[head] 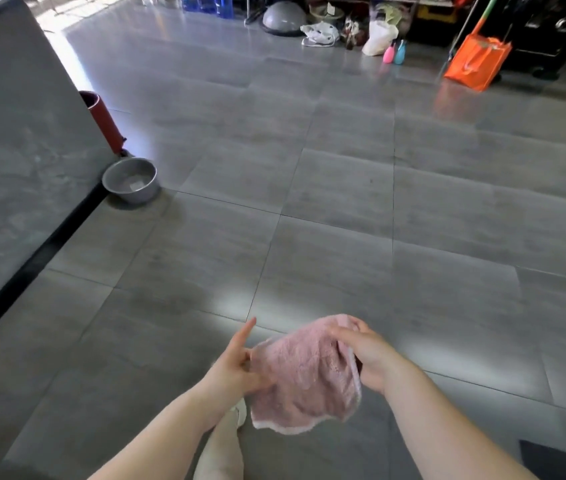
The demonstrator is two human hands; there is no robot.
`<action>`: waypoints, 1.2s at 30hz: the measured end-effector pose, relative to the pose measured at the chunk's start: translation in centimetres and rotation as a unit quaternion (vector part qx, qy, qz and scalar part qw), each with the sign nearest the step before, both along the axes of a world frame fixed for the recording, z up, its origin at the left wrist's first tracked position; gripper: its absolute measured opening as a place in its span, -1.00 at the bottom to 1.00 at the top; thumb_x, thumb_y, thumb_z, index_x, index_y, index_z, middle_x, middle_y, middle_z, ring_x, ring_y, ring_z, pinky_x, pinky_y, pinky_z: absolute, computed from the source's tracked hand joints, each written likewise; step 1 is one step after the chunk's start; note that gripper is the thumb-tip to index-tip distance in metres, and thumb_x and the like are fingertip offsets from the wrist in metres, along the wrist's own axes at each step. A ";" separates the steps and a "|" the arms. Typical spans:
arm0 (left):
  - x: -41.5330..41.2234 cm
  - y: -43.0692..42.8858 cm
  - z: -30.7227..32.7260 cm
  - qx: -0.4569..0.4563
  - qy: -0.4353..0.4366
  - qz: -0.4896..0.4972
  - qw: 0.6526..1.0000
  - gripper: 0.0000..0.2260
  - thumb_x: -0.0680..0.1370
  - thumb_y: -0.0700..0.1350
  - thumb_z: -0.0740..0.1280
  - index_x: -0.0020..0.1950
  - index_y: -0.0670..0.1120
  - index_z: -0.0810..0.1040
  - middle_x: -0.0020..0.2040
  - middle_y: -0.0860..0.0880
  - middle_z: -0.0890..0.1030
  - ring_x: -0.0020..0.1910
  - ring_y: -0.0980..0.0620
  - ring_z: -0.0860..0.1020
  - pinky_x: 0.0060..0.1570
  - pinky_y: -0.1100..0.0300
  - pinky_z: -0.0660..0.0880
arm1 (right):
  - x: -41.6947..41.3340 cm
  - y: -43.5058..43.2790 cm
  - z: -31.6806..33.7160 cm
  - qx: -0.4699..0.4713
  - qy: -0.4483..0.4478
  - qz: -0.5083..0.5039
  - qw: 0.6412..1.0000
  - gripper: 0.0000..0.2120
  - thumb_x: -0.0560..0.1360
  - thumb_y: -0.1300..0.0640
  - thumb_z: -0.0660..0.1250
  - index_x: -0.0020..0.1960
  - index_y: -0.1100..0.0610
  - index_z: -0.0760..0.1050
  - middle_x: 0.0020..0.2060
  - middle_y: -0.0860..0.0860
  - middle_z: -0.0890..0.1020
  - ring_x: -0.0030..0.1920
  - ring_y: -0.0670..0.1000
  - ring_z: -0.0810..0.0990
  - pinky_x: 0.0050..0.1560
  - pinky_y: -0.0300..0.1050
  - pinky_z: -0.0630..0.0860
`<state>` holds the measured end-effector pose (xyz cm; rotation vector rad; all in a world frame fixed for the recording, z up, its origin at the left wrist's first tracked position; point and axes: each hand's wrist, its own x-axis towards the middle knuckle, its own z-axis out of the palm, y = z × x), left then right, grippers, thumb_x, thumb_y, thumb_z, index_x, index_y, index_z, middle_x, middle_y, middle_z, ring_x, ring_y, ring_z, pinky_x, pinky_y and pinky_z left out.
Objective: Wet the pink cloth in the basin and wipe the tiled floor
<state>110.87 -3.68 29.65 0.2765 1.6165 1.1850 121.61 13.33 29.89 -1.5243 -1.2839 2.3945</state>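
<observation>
The pink cloth (304, 374) hangs in the air between my two hands, low in the head view, above the grey tiled floor (343, 209). My left hand (234, 367) pinches its left edge with thumb and lower fingers while the index finger points straight up. My right hand (366, 351) grips the upper right edge with curled fingers. The metal basin (131, 180) stands on the floor far to the left, well ahead of my hands, with a little water in it.
A grey slab-like wall panel (22, 161) with a dark base runs along the left. A red cylinder (103, 121) stands behind the basin. Bags, bottles, an orange bag (477, 60) and a broom line the far side. A leg shows below my hands.
</observation>
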 end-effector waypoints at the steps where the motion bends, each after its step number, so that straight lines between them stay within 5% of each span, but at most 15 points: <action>1: -1.8 1.5 -1.0 -0.019 0.053 -0.036 0.998 -0.27 0.19 -0.20 0.32 0.29 0.21 0.21 0.02 -0.07 0.55 -0.05 0.03 0.56 0.03 0.28 0.48 | -1.5 1.1 -1.0 0.009 -0.008 0.011 1.000 -0.42 0.45 0.35 0.32 0.40 0.15 0.18 0.09 0.08 0.50 0.13 0.13 0.48 0.01 -0.02 0.47; 3: -5.6 4.7 -2.6 -0.071 0.175 -0.125 0.974 -0.35 0.17 -0.12 0.27 0.26 0.16 0.35 0.04 -0.03 0.49 0.05 0.01 0.51 0.08 0.31 0.40 | -4.5 3.1 -3.0 0.049 -0.038 0.043 0.997 -0.27 0.43 0.35 0.35 0.47 0.11 0.05 0.38 0.09 0.30 0.33 0.12 0.37 0.27 -0.01 0.36; 7: -13.0 10.6 -4.7 -0.156 0.292 -0.269 0.905 -0.59 0.29 -0.04 0.24 0.13 0.01 0.56 -0.19 0.14 0.42 0.00 0.00 0.42 -0.03 0.23 0.40 | -10.5 6.5 -6.5 0.111 -0.135 0.135 0.975 -0.37 0.47 0.13 0.34 0.44 0.06 0.14 0.44 0.10 0.24 0.39 0.09 0.29 0.33 -0.10 0.26; 10: -17.1 14.1 -7.5 -0.173 0.336 -0.361 0.853 -0.45 0.24 0.20 0.10 0.08 0.00 0.58 -0.01 0.17 0.37 0.19 0.03 0.31 0.06 0.29 0.29 | -14.4 8.8 -9.6 0.233 -0.254 0.310 0.886 -0.46 0.45 -0.17 0.26 0.38 -0.05 0.28 0.49 0.06 0.13 0.46 0.08 0.18 0.43 -0.07 0.14; 12: -19.3 16.7 -10.3 -0.171 0.297 -0.379 0.860 -0.54 0.34 0.18 0.21 0.09 -0.06 0.58 0.17 0.09 0.41 0.32 0.02 0.34 0.14 0.31 0.30 | -16.7 10.1 -12.2 0.288 -0.208 0.420 0.835 -0.28 0.30 -0.31 0.24 0.41 -0.12 0.22 0.52 -0.04 -0.03 0.51 0.03 -0.02 0.48 -0.01 -0.08; 15: -22.5 20.1 -15.8 -0.188 0.249 -0.424 0.850 -0.74 0.49 0.00 0.28 0.07 -0.12 0.54 -0.07 -0.02 0.52 0.02 -0.03 0.51 -0.24 0.39 0.30 | -20.3 11.8 -18.1 0.306 -0.126 0.509 0.795 -0.18 0.24 -0.21 0.36 0.42 -0.07 0.16 0.49 -0.17 0.11 0.50 -0.12 -0.02 0.49 0.01 -0.26; 18: -26.0 21.9 -23.4 -0.199 0.240 -0.419 0.853 -0.83 0.43 0.05 0.33 -0.14 -0.03 0.58 -0.32 0.07 0.45 -0.23 0.07 0.40 -0.37 0.45 0.22 | -23.5 14.0 -26.4 0.232 -0.132 0.483 0.834 -0.73 0.34 0.01 0.41 -0.04 -0.18 0.41 0.02 -0.13 0.56 0.22 -0.03 0.42 0.32 -0.09 0.24; 20: -28.2 22.2 -28.8 -0.204 0.237 -0.393 0.865 -0.79 0.40 0.03 0.36 -0.07 -0.06 0.61 -0.32 0.09 0.49 -0.20 0.05 0.44 -0.32 0.45 0.29 | -25.3 15.5 -31.8 0.200 -0.136 0.494 0.835 -0.75 0.34 0.01 0.42 -0.30 -0.13 0.33 -0.30 -0.14 0.47 -0.13 -0.01 0.46 -0.14 -0.11 0.39; 23: -30.3 22.6 -37.3 -0.204 0.229 -0.353 0.884 -0.75 0.42 -0.06 0.38 0.08 -0.05 0.58 -0.14 0.07 0.56 -0.04 0.02 0.51 -0.08 0.31 0.44 | -27.8 16.5 -40.0 0.179 -0.106 0.491 0.846 -0.80 0.36 0.05 0.42 -0.23 -0.08 0.37 -0.22 -0.06 0.49 -0.17 -0.05 0.44 -0.23 -0.20 0.33; 26: -32.1 22.2 -45.6 -0.186 0.240 -0.297 0.905 -0.67 0.41 -0.09 0.41 0.16 -0.05 0.53 -0.14 0.15 0.55 -0.03 0.04 0.53 -0.09 0.46 0.40 | -29.0 17.4 -47.2 0.189 -0.092 0.456 0.865 -0.80 0.36 0.13 0.38 -0.33 -0.04 0.38 -0.34 -0.07 0.47 -0.28 -0.13 0.43 -0.26 -0.18 0.34; 28: -34.2 21.1 -51.1 -0.203 0.260 -0.254 0.909 -0.63 0.46 -0.12 0.37 0.26 -0.07 0.47 0.06 0.00 0.60 0.07 -0.02 0.56 0.12 0.26 0.43 | -29.0 18.9 -50.8 0.262 -0.133 0.382 0.876 -0.89 0.36 0.15 0.34 -0.28 -0.01 0.43 -0.36 -0.05 0.49 -0.30 -0.07 0.47 -0.23 -0.12 0.38; 32: -38.4 17.3 -60.4 -0.270 0.347 -0.214 0.872 -0.61 0.53 -0.14 0.25 0.36 -0.08 0.35 0.37 -0.10 0.41 0.32 -0.08 0.42 0.31 0.10 0.34 | -28.8 22.1 -56.0 0.496 -0.246 0.235 0.799 -0.92 0.44 0.09 0.29 -0.10 0.06 0.43 -0.17 0.05 0.55 -0.19 0.13 0.46 -0.24 -0.14 0.28; 34: -38.9 15.8 -63.4 -0.295 0.358 -0.200 0.863 -0.55 0.52 -0.13 0.25 0.40 -0.09 0.27 0.45 -0.11 0.28 0.40 -0.12 0.31 0.38 0.05 0.28 | -29.3 22.5 -59.1 0.514 -0.267 0.296 0.759 -0.73 0.45 -0.02 0.28 0.08 0.09 0.42 0.04 0.10 0.58 -0.03 0.19 0.54 -0.16 -0.08 0.37; 36: -38.3 14.1 -64.5 -0.320 0.336 -0.193 0.865 -0.49 0.52 -0.10 0.27 0.44 -0.08 0.20 0.50 -0.10 0.16 0.45 -0.12 0.22 0.41 0.04 0.24 | -29.3 21.8 -62.2 0.516 -0.297 0.435 0.675 -0.54 0.46 -0.11 0.26 0.28 0.06 0.35 0.25 0.11 0.48 0.20 0.17 0.45 0.09 -0.04 0.37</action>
